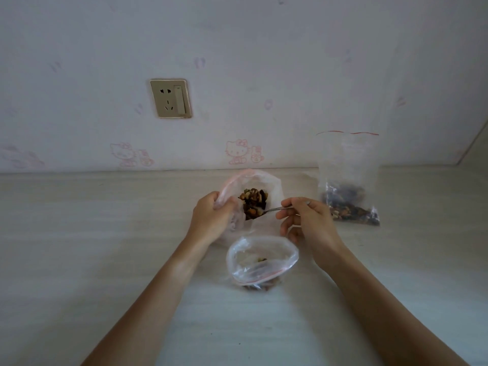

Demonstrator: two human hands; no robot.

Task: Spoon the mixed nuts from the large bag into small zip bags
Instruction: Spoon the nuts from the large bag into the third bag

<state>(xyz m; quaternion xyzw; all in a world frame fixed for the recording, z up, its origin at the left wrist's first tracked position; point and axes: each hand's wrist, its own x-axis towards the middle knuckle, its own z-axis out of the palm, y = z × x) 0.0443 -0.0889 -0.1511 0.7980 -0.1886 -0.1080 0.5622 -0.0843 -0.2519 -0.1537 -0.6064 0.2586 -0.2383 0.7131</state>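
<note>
The large clear bag (273,186) with a pink zip strip stands open at the table's middle, mixed nuts (253,200) showing inside. My left hand (211,219) grips its left rim and holds the mouth open. My right hand (309,220) pinches a metal spoon (274,210), whose bowl is inside the large bag among the nuts. In front of it lies a small zip bag (264,262), mouth open toward me, with a few nuts at its bottom. Another small zip bag (348,180) stands at the right against the wall, nuts filling its lower part.
The pale wooden table (105,233) runs up to a wall (264,62) with cartoon wallpaper. A brass-coloured wall socket (170,98) sits above the table at the left. A side wall or cabinet edge (475,143) closes the right end.
</note>
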